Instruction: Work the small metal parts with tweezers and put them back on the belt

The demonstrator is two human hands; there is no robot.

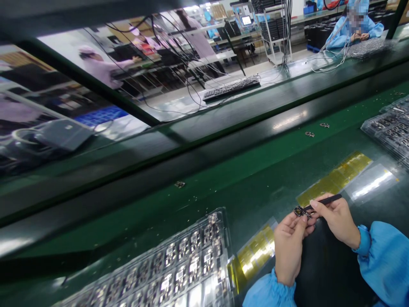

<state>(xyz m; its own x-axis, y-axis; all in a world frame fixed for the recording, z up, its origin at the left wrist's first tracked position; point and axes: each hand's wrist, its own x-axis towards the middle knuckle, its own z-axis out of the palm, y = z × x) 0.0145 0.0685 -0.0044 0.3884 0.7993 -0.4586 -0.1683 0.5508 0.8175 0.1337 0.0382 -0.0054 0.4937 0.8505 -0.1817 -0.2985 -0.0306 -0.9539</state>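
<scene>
Left hand: I see my left hand [289, 251] near the front edge of the bench. Its fingers are pressed together and seem to pinch a small circuit board [301, 211] by its edge.

Right hand: My right hand [337, 221] holds black tweezers [324, 201] like a pen. Its fingers press together on the handle.

Work now: The tweezer tips are at the small circuit board. I cannot tell what they grip, because the part is too small.

Board place: It is held up between my two hands, over a dark mat [322, 273].

Bench: A clear plastic tray [169, 264] full of boards sits just left of my hands. Another clear tray [388, 132] sits far to the right. Yellow film strips [334, 179] lie on the green bench top [255, 170], and two small metal parts [309, 134] lie past them.

Room: Past a clear panel, a co-worker in a blue gown [351, 30] sits at a far bench. Black cables [286, 34] hang down.
</scene>
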